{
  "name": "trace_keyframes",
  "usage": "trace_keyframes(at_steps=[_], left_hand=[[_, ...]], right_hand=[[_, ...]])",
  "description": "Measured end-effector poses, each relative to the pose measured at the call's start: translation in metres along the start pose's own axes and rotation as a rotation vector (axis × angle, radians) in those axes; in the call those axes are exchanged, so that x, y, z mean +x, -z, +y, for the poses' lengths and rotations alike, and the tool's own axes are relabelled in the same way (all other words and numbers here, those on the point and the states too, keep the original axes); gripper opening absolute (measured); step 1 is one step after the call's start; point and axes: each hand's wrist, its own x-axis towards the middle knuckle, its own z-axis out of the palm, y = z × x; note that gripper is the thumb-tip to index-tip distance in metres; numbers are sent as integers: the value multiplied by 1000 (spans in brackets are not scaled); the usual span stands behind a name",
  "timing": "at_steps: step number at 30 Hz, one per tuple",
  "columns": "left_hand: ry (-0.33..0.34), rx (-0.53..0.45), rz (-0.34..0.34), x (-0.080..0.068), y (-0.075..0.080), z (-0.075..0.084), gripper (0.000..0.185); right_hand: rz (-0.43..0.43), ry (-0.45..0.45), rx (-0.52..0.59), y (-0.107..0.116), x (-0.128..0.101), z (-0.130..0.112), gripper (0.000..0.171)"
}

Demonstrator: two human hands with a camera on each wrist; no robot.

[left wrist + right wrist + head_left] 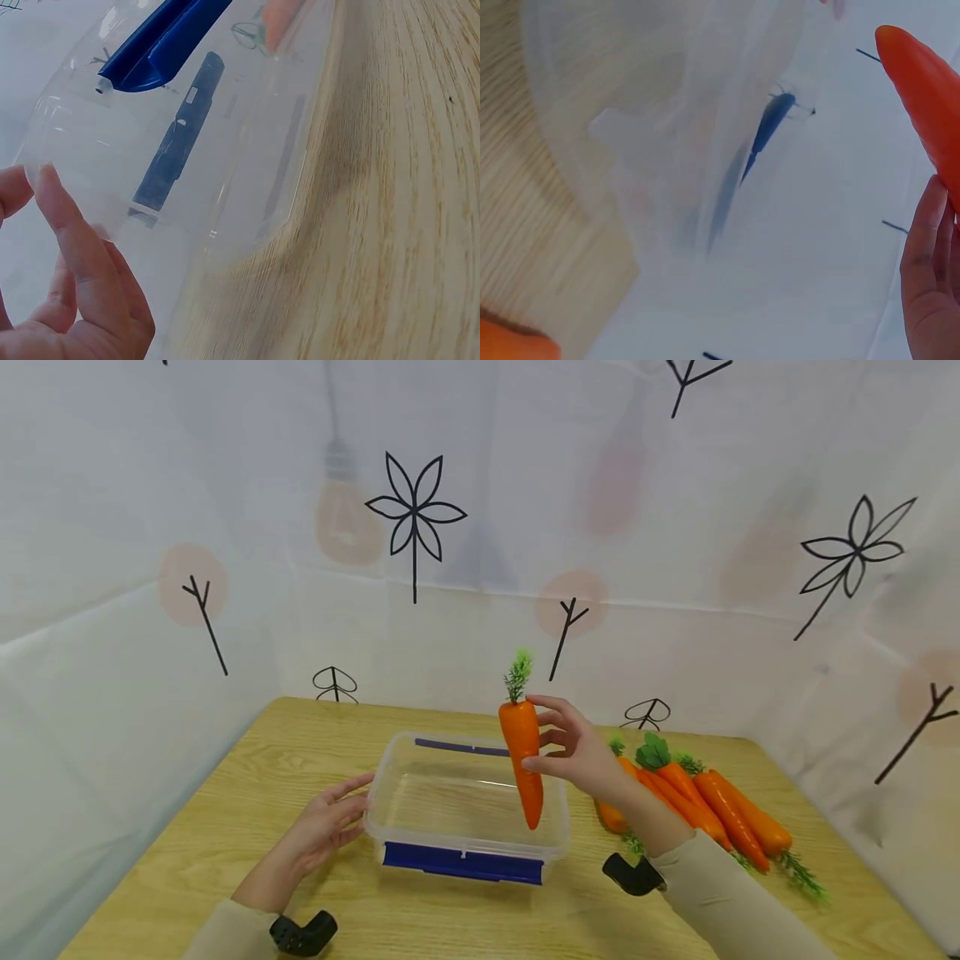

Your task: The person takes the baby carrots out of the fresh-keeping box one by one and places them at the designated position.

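My right hand (581,753) pinches an orange toy carrot (522,756) between thumb and fingers. The carrot hangs with its tip down and its green leafy top up, over the right part of a clear plastic box (468,852) with blue side latches. In the right wrist view the carrot (922,101) rises past the fingertips, beside the box wall. My left hand (326,827) is at the left end of the box, with loosely extended fingers touching its rim. Up close in the left wrist view, fingertips of the left hand (90,277) meet the clear wall.
Several more carrots (720,806) with green tops lie in a pile on the right side of the wooden table (247,777), partly behind the right forearm. A white printed cloth (480,635) hangs behind and around the table. Both wrists carry a black camera mount (303,933).
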Motion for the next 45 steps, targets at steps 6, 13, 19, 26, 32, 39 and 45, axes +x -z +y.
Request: trace_keyframes(at_steps=[6, 13, 19, 26, 32, 39, 45], left_hand=[[4, 7, 10, 0, -1, 0, 62], [4, 13, 13, 0, -1, -1, 62], [-3, 11, 7, 0, 0, -2, 62], [1, 10, 12, 2, -1, -4, 63], [3, 11, 19, 2, 0, -3, 62], [-11, 0, -12, 2, 2, -6, 59], [-11, -6, -13, 2, 3, -7, 59]], right_hand=[[32, -12, -33, 17, -21, 2, 71], [94, -32, -75, 35, -40, 8, 71], [104, -23, -97, 51, -55, 9, 69], [151, -11, -170, 71, -77, 14, 71], [187, 4, -170, 86, -94, 21, 72], [221, -42, -204, 105, -114, 31, 70], [263, -93, -310, 119, -128, 39, 71]])
